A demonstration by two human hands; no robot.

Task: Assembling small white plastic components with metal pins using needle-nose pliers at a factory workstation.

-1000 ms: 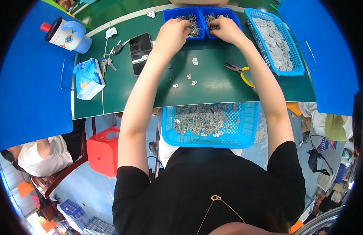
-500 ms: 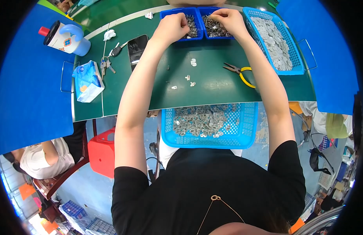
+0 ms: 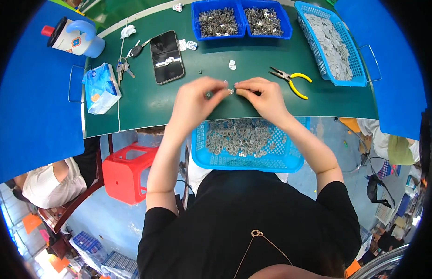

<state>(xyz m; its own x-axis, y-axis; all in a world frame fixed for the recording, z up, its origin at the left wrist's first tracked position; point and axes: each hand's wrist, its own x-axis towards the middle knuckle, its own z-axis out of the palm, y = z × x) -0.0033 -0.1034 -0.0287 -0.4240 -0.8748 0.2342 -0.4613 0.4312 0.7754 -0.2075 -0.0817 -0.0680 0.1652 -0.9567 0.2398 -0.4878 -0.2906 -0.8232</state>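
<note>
A person's left hand [image 3: 196, 101] and right hand [image 3: 267, 98] close together, both drawn narrow, any grip impossible to tell, small metal pieces [image 3: 232, 91] between them, blue bins [image 3: 220, 37] beyond, pliers [image 3: 289, 78] right of the right hand.

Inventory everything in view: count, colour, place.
Table: one, green, top centre
Partitions: two, blue, either side
Tumbler: one, white-blue, upper left
Tissue pack: one, blue-white, table's left
Keys: several, silver-black, beside phone
Phone: one, black, left of centre
Bins: two, dark blue, table's far side
Small parts: many, dark, in bins
Right basket: one, light blue, table's right
Flat pieces: many, grey, in right basket
Pliers: one, yellow-handled, right of centre
Near basket: one, light blue, below table
Metal pieces: many, silver, in near basket
Stool: one, red, lower left
Other person: one, white top, left edge
Background items: uncountable, mixed, outer edges
Left grip: one, bare, at tiny metal bits
Right grip: one, bare, beside left
</note>
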